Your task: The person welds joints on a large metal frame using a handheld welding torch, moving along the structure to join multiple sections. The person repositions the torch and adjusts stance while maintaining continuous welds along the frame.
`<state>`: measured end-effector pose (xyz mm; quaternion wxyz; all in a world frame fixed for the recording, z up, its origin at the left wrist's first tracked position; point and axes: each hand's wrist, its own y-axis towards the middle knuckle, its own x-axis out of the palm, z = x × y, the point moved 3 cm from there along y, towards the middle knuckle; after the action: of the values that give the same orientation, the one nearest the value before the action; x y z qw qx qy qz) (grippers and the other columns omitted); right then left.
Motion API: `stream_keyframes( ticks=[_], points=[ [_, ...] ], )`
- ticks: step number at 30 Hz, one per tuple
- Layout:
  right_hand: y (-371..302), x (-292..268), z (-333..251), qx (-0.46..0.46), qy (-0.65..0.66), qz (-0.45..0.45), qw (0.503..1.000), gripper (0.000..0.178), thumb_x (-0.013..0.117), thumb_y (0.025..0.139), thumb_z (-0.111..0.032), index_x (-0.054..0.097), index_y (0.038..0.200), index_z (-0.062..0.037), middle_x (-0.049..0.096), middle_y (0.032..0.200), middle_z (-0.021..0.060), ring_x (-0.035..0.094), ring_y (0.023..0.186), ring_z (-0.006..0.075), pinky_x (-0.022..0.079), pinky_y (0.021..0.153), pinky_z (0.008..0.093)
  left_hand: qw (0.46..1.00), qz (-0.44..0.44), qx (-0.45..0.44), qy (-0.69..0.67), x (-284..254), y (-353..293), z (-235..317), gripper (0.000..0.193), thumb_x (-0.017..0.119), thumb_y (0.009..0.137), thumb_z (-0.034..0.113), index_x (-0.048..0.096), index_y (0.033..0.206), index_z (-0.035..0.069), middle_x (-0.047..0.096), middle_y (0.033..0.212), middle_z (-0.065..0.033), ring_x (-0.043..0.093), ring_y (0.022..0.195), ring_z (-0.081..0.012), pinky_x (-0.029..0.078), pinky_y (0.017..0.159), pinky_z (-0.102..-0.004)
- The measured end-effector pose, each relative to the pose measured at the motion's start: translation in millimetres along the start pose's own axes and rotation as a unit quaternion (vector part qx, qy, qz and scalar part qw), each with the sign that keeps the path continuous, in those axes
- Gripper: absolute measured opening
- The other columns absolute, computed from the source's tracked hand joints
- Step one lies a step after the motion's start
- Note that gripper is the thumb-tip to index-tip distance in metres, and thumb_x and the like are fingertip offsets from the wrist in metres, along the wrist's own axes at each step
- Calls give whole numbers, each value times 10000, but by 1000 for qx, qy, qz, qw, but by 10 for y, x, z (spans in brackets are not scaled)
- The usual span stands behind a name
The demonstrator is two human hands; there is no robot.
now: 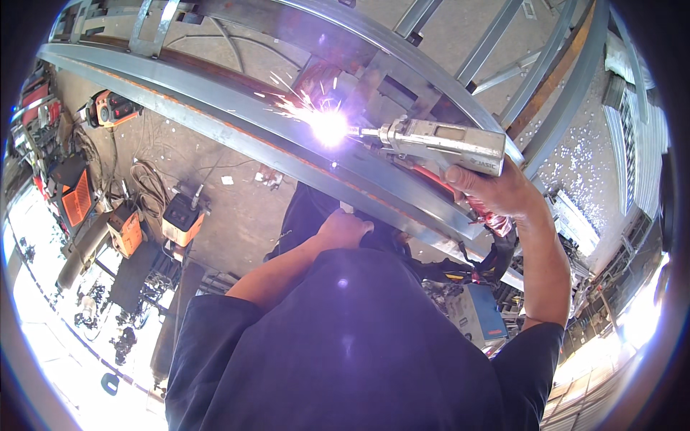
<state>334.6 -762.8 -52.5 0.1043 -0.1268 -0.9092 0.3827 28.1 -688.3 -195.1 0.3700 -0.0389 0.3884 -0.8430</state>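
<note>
A grey, boxy welding gun (445, 146) is held in my right hand (496, 188), with my fingers wrapped round its rear end. Its thin nozzle points left, at a long grey steel beam (215, 97) that crosses in front of me. White-violet glare and sparks burst at the nozzle tip and hide the spot being welded. My left hand (343, 230) is closed, low in front of my body by the beam's near edge. What it grips, if anything, is hidden. Red wrapping and cables (496, 219) hang from the gun below my right hand.
Curved and straight steel rails (489, 43) form a frame beyond the beam. On the left floor stand an orange-and-black machine (183, 219), another orange one (125, 230) and coiled cables (147, 183). A grey-blue case (478, 312) sits at lower right. Stacked metal profiles (625, 144) lie far right.
</note>
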Motion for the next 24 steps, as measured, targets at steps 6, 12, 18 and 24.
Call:
stream_keyframes(
  ticks=[6,12,18,24],
  points=[
    [-3,-22,46,4,16,-1,1000,662,781,932,-448,595,1393,-11,724,1146,95,680,926,143,586,732,294,1000,-13,-3,-6,8,9,-7,463,738,807,428,716,1172,144,758,1004,-101,705,1043,-292,466,913,-461],
    [-42,-23,49,41,19,4,999,653,792,918,-455,613,1384,-33,722,1028,73,671,794,119,575,666,283,1000,-12,-3,-4,20,22,-4,452,742,800,421,713,1157,146,755,1015,-100,700,1055,-291,465,918,-466],
    [-60,-24,63,40,19,22,999,635,810,907,-437,627,1368,-41,719,1005,60,663,768,112,570,652,285,1000,-7,-1,-7,8,28,9,445,742,798,418,713,1149,147,756,1009,-105,701,1053,-296,469,931,-470],
    [-108,-58,101,39,19,26,999,640,816,918,-390,595,1400,-32,727,1089,91,690,867,148,592,715,289,999,32,18,-32,39,51,-3,408,745,786,414,725,1091,144,755,989,-119,703,1043,-323,473,965,-495]
  ],
)
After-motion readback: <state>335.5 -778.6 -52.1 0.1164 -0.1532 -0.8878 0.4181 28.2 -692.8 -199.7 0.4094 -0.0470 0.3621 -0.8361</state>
